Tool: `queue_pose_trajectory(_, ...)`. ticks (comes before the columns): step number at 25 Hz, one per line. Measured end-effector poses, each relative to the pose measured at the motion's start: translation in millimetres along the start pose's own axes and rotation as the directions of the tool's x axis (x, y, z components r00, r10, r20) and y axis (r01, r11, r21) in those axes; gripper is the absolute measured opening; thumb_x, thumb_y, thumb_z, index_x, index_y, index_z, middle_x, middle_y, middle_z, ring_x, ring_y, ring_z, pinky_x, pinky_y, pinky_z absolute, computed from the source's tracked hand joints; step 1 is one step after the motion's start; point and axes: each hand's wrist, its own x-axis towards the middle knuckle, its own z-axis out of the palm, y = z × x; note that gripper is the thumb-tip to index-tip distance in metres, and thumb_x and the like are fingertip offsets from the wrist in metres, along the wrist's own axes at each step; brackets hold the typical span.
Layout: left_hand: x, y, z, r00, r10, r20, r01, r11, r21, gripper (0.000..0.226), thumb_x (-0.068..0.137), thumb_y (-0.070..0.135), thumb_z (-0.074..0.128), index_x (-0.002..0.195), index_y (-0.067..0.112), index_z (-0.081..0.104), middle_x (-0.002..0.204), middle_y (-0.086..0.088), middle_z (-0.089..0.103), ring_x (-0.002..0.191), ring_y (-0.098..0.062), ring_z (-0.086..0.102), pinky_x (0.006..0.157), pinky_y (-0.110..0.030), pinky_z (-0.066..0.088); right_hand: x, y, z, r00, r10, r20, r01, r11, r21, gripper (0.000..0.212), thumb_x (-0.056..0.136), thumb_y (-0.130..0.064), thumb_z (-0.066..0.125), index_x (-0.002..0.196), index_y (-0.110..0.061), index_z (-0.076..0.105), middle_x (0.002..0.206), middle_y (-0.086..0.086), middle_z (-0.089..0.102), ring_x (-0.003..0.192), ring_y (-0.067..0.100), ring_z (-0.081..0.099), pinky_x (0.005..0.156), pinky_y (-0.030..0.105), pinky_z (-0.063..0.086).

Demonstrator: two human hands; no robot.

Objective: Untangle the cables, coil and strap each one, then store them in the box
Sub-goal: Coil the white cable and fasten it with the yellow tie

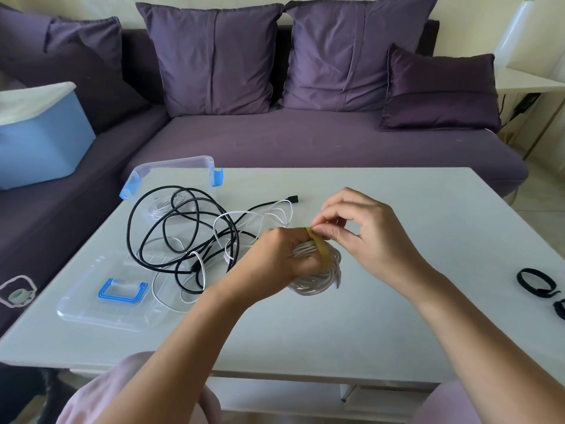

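Note:
A coiled white cable sits in my left hand, just above the table's middle. A yellow-tan strap wraps over the coil; my right hand pinches its upper end between thumb and fingers. To the left lies a tangle of a black cable and a thin white cable. The clear box with blue latches stands at the table's far left edge, with a pale coil inside. Its clear lid with a blue handle lies flat near the front left.
Black straps lie at the table's right edge. A purple sofa with cushions runs behind the white table. A blue bin sits on the sofa at left. A roll of tape lies on the sofa's lower left.

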Motion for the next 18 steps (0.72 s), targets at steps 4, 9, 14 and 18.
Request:
queue_pose_trajectory(4,5,-6,4,0.995,0.039,0.092,-0.036,0.999,-0.025,0.036,0.082,0.046,0.05,0.089,0.014,0.066,0.065,-0.004,0.054,0.06,-0.008,0.039,0.057,-0.027,0.039,1,6,-3,0.997,-0.052,-0.062,0.043,0.988,-0.146,0.007,0.09,-0.011,0.058,0.084,-0.008,0.061,0.084,-0.002,0.057,0.074,0.008,0.051,0.069,0.014,0.041)
queue_pose_trajectory(9,3,6,21,0.981,0.113,0.16,-0.111,0.994,-0.021,0.042,0.093,0.041,0.046,0.093,0.005,0.066,0.057,0.013,0.052,0.054,-0.005,0.042,0.055,-0.013,0.034,2,15,-4,0.988,0.091,-0.128,-0.113,0.979,-0.172,0.009,0.092,-0.008,0.054,0.085,-0.007,0.059,0.079,-0.003,0.058,0.072,0.004,0.049,0.066,0.005,0.035)
queue_pose_trajectory(14,-1,9,41,0.997,-0.03,0.069,0.034,0.998,-0.053,0.044,0.098,0.027,0.048,0.054,0.023,0.05,0.048,0.007,0.045,0.046,-0.007,0.037,0.051,-0.021,0.034,10,13,-12,0.908,0.413,-0.067,-0.344,0.828,0.442,0.021,0.101,-0.021,0.042,0.094,-0.009,0.056,0.082,0.008,0.07,0.067,0.015,0.065,0.066,0.024,0.047)
queue_pose_trajectory(18,4,10,34,0.982,-0.172,-0.076,0.138,0.935,-0.327,0.048,0.097,0.029,0.05,0.05,0.021,0.048,0.046,0.009,0.037,0.045,-0.011,0.032,0.049,-0.023,0.029,4,17,-25,0.869,0.392,0.3,-0.491,0.623,0.609,0.069,0.064,-0.062,0.073,0.117,-0.022,0.055,0.104,0.008,0.07,0.094,0.018,0.068,0.085,0.029,0.053)
